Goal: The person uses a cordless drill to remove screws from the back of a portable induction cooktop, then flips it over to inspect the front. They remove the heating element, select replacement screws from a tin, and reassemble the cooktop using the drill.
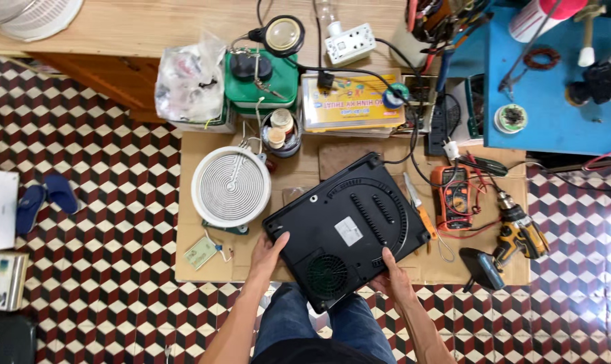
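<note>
Cooker (346, 226), black and square, lies underside up on a cardboard sheet (197, 266) spread over a floor (103, 202) of red, white and dark cube-pattern tiles. It sits turned at an angle, one corner pointing toward the person, round fan grille nearest that corner, a white label at mid-panel and curved vent slots toward the far side. A black cord leaves its far corner.

Surface: the cardboard carries a white round heating coil (230, 187) just left of the cooker, a small green circuit board (201, 253) near the front left edge, an orange multimeter (453, 197) and a yellow drill (518, 232) to the right, and a screwdriver (419, 212) close against the cooker's right edge. Behind stand a green box (262, 84), a plastic bag (191, 81), a white power strip (349, 44) and a blue table (555, 114). Blue slippers (46, 199) lie well to the left.

Clearance: open cardboard remains only along the front edge, left of the cooker; the right side is crowded with tools and leads.

Hands: left hand (268, 253) lies with its fingers spread on the cooker's near-left edge. Right hand (393, 276) grips the near-right edge, thumb on the panel, fingers out of sight below. The cooker lies between both hands, touching each, above the person's knees.
</note>
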